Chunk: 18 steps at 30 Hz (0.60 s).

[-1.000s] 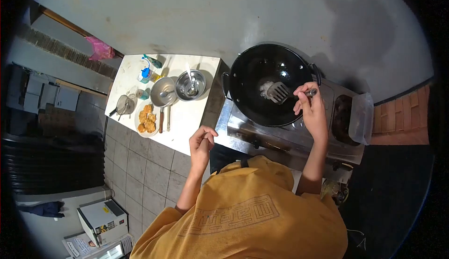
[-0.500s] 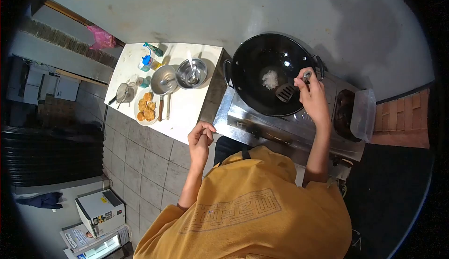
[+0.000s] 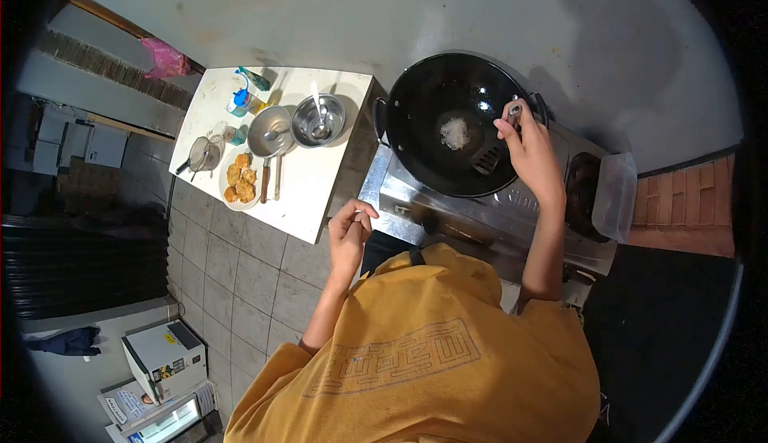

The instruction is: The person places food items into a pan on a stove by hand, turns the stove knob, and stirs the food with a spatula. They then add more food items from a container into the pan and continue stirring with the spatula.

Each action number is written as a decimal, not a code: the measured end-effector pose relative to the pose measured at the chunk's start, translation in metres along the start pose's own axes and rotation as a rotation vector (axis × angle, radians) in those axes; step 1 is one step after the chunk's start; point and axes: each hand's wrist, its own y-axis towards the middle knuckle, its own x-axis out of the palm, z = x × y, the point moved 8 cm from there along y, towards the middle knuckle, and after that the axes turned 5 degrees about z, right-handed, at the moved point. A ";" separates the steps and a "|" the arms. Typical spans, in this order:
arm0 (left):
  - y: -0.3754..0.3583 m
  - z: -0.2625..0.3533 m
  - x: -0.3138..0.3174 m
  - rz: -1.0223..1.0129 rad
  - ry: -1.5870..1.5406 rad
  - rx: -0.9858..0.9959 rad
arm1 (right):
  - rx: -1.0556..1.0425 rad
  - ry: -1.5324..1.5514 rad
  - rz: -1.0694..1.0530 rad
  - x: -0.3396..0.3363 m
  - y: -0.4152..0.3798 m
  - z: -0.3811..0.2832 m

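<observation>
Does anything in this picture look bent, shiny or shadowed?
Head view: the corners curve into black, perhaps from a wide lens; head view: bright glints inside the black wok; head view: a big soft shadow on the wall, upper right.

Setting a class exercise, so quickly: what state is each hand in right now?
Left hand: loosely closed, nothing visible in it.
Right hand: closed on the handle of the slotted spatula.
</observation>
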 end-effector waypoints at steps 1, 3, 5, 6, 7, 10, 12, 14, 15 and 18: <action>0.001 0.000 0.001 0.001 0.001 0.000 | 0.000 0.001 -0.001 0.000 0.002 0.000; 0.004 0.002 0.001 0.007 0.017 0.006 | 0.020 -0.003 -0.012 0.001 0.004 0.002; 0.008 0.001 0.002 0.001 0.021 -0.003 | 0.005 0.009 -0.008 0.003 0.007 0.003; 0.008 0.000 0.003 -0.004 0.024 -0.013 | -0.009 0.020 -0.007 0.005 0.007 0.004; 0.008 -0.002 0.003 -0.005 0.027 -0.024 | 0.002 0.021 -0.011 0.007 0.007 0.008; 0.009 -0.003 0.005 -0.019 0.043 0.001 | 0.002 0.035 -0.020 0.018 0.009 0.016; 0.009 -0.004 0.004 -0.008 0.051 0.006 | -0.001 0.157 -0.002 0.027 0.008 0.021; 0.008 -0.004 0.006 -0.007 0.047 -0.005 | 0.100 0.193 -0.039 0.035 0.006 0.033; 0.007 -0.004 0.007 -0.008 0.039 -0.009 | 0.157 0.241 -0.039 0.037 0.004 0.037; 0.006 -0.003 0.007 0.000 0.059 -0.023 | 0.189 0.262 0.002 0.038 -0.001 0.049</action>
